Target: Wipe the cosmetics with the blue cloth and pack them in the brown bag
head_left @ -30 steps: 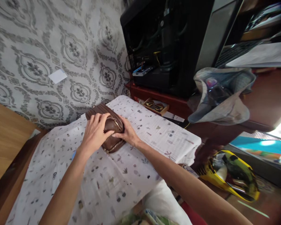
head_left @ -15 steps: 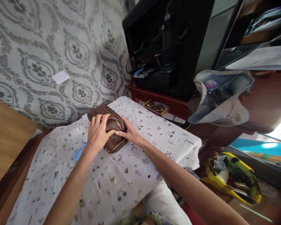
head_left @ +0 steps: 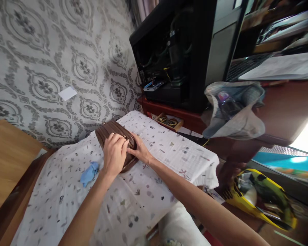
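Note:
A brown leather bag with gold-coloured zippers lies on the patterned white cloth. My left hand is over the top of it, fingers bunched and closed at the zipper; what exactly sits between the fingertips is hidden. Along the bag's right side, my right hand grips it, with the thumb on the near face and the fingers round the far edge. A crumpled light-blue cloth or piece of plastic lies left of my left wrist.
To the right stands a black computer case on a reddish-brown desk. A plastic bag with a bottle hangs at the desk's edge. Below is a yellow-edged bag. An open drawer holds small items. Patterned wallpaper covers the wall behind.
My left hand has gone from lying spread over the bag to bunched fingers at its zipper, and shifted slightly right. More of the blue piece shows. The view has turned a little.

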A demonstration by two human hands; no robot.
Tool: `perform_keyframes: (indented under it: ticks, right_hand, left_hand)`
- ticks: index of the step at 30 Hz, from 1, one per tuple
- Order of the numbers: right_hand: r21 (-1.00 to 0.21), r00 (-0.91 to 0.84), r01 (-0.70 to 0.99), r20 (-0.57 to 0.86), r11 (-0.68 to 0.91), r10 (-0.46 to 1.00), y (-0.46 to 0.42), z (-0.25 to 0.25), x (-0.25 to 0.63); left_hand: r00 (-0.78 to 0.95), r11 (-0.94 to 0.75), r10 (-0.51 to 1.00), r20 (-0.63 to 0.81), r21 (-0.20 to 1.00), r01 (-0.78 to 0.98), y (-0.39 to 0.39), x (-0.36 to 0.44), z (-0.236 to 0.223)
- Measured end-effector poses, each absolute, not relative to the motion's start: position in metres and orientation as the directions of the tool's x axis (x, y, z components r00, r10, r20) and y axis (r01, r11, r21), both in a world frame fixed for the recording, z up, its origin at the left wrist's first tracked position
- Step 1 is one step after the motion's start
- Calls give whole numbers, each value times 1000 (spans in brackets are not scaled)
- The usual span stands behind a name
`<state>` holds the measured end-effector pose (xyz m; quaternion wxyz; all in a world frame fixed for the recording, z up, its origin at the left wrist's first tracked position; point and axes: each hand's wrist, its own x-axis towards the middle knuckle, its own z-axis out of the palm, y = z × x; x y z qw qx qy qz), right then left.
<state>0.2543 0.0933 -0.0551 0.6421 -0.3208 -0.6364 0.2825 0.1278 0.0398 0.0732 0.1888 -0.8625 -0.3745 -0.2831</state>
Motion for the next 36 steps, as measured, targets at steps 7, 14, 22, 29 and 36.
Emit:
perform_keyframes:
  ticks: [7,14,22,29,36]
  right_hand:
    - [-727,43,59,686,684,726,95,-60,255]
    - [-758,1,7,652,652,758,95,-54,257]
    - [-798,-28,-4,603,603,797,89,-47,260]
    - [-782,-35,-20,623,623,781,87,-44,261]
    - [-779,10,62,625,623,781,90,-47,258]
  left_hand:
    - [687,-604,446,573,-374,704,19,143,37]
    - [570,-588,592,569,-179,789,14,118,67]
    - [344,-472,778,526,127,873,9,86,89]
    - [433,-570,748,502,154,807,-7,99,62]
    - [536,-534,716,448,-145,833,-19,109,-1]
